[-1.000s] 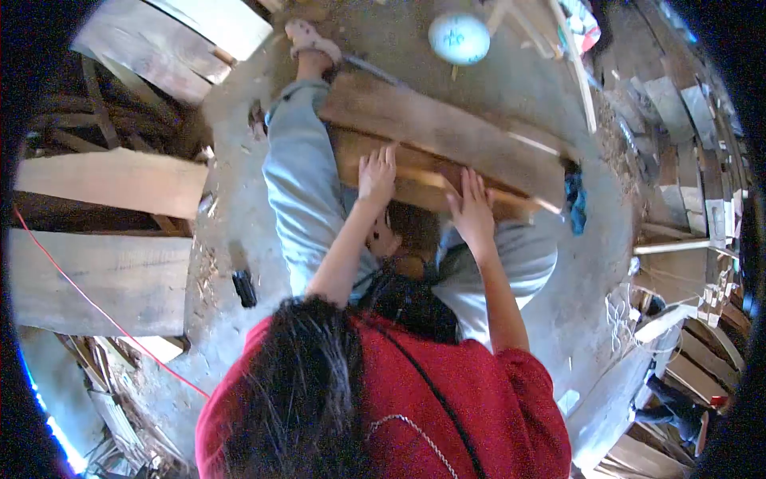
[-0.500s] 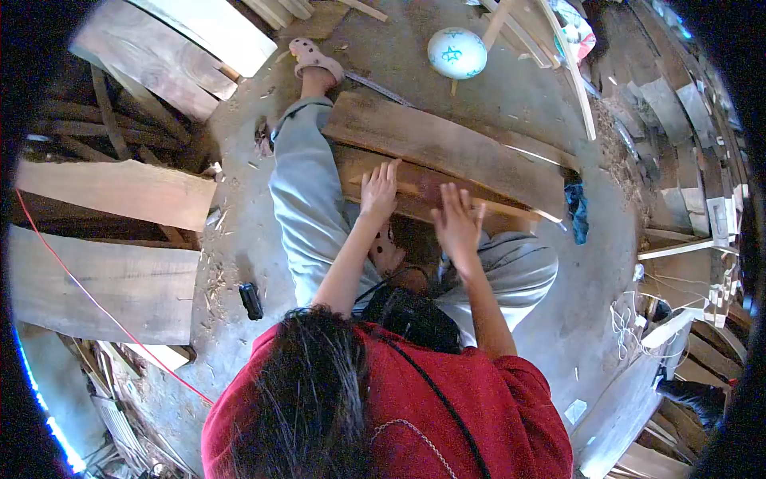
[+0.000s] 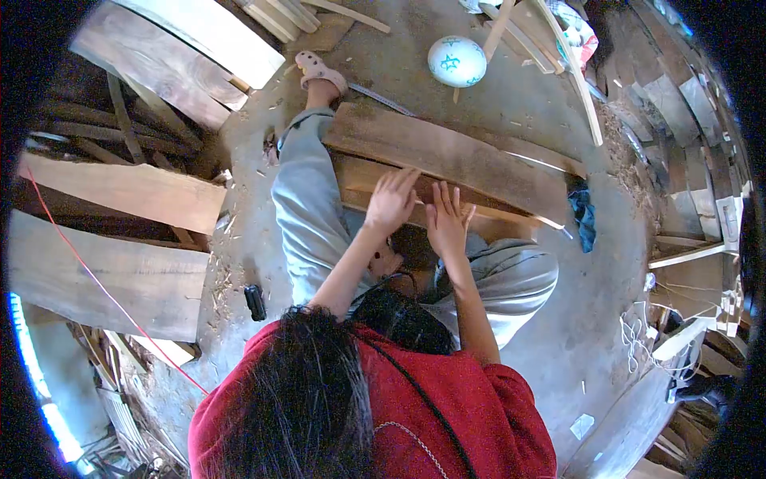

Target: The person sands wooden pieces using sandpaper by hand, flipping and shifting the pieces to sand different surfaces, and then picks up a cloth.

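My left hand (image 3: 391, 201) lies with its fingers stretched out over a narrow wooden strip (image 3: 503, 214). Close beside it on the right, my right hand (image 3: 448, 225) also rests flat there, fingers extended and thumb apart. Neither hand wraps around anything. The strip lies along a brown board (image 3: 359, 174), partly covered by my hands. Just beyond is a wide, darker plank (image 3: 455, 150), running roughly parallel to it. My bent leg (image 3: 511, 275) is at the near right end of the boards, and my other leg (image 3: 307, 191) stretches out on the left.
A white balloon-like ball (image 3: 457, 61) with green stars is ahead on the floor. Boards (image 3: 104, 275) are stacked on the left, with a red cord (image 3: 96, 279) across them. A small black object (image 3: 254, 302) and a dark blue cloth (image 3: 582, 217) lie on the floor.
My right hand has moved left along the strip, and my left hand slightly right, so the two are now closer together. The view has shifted slightly.
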Demonstrator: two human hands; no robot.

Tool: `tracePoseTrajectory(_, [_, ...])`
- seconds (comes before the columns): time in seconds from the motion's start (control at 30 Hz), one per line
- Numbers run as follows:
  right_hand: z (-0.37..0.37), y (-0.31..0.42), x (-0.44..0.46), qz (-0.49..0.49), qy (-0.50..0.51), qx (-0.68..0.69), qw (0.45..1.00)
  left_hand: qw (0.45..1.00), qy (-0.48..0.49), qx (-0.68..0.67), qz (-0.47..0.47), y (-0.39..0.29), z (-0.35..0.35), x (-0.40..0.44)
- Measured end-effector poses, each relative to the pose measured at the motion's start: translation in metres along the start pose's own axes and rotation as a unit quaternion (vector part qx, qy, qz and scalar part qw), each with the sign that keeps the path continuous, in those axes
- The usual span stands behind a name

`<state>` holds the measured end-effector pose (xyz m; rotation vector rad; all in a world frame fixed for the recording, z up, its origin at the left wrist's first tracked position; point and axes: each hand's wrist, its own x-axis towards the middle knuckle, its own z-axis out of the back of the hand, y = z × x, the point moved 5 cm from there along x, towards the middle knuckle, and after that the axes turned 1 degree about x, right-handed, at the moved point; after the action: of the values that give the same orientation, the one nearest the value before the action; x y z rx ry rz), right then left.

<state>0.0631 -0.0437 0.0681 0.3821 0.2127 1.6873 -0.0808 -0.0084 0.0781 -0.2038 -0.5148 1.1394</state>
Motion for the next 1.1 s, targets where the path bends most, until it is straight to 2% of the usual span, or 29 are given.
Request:
tracePoseTrajectory(0.07, [0.014,-0.003,0.003,-0.017,-0.043,0.066,0.997,0.998,0.018,0.045,-0.040,-0.019,-0.016,0.002])
tracePoseTrajectory(0.2, [0.012,-0.054,-0.006,-0.105,-0.065,0.052,0.991,0.979,0.029,0.163,-0.116,-0.049,-0.040,-0.008])
tracePoseTrajectory(0.33, [-0.004,-0.067,-0.018,-0.144,-0.037,0.035,0.988,0.984,0.035,0.163,-0.062,-0.027,-0.043,-0.014])
tracePoseTrajectory(0.47, [0.002,-0.061,-0.012,-0.163,-0.043,0.043,0.985,0.964,-0.006,0.262,0.051,0.022,-0.022,-0.037])
tracePoseTrajectory(0.5, [0.004,-0.060,-0.012,-0.163,-0.040,0.048,0.985,0.965,0.000,0.249,0.081,0.025,-0.017,-0.040])
tracePoseTrajectory(0.6, [0.002,-0.061,-0.012,-0.160,-0.043,0.044,0.985,0.987,-0.043,0.128,0.088,0.012,-0.031,-0.035])
tracePoseTrajectory(0.63, [0.001,-0.062,-0.012,-0.158,-0.045,0.040,0.986,0.991,-0.008,0.119,0.061,0.000,-0.041,-0.027])
tracePoseTrajectory(0.73, [-0.003,-0.064,-0.012,-0.161,-0.044,0.043,0.985,0.989,-0.005,0.134,-0.056,-0.052,-0.049,-0.017])
tracePoseTrajectory(0.77, [-0.005,-0.066,-0.013,-0.160,-0.043,0.037,0.986,0.980,-0.006,0.182,-0.075,-0.057,-0.050,-0.015])
tracePoseTrajectory(0.87, [0.002,-0.062,-0.013,-0.163,-0.037,0.059,0.984,0.990,0.013,0.118,-0.081,-0.030,-0.045,-0.023])
tracePoseTrajectory(0.9, [0.002,-0.061,-0.012,-0.157,-0.048,0.067,0.984,0.992,0.011,0.122,-0.031,-0.016,-0.030,-0.029])
tracePoseTrajectory(1.0, [-0.001,-0.060,-0.011,-0.145,-0.075,0.070,0.984,0.976,-0.077,0.184,0.086,0.037,-0.008,-0.053])
tracePoseTrajectory(1.1, [-0.003,-0.062,-0.013,-0.145,-0.076,0.030,0.986,0.967,-0.085,0.210,0.120,0.027,-0.017,-0.048])
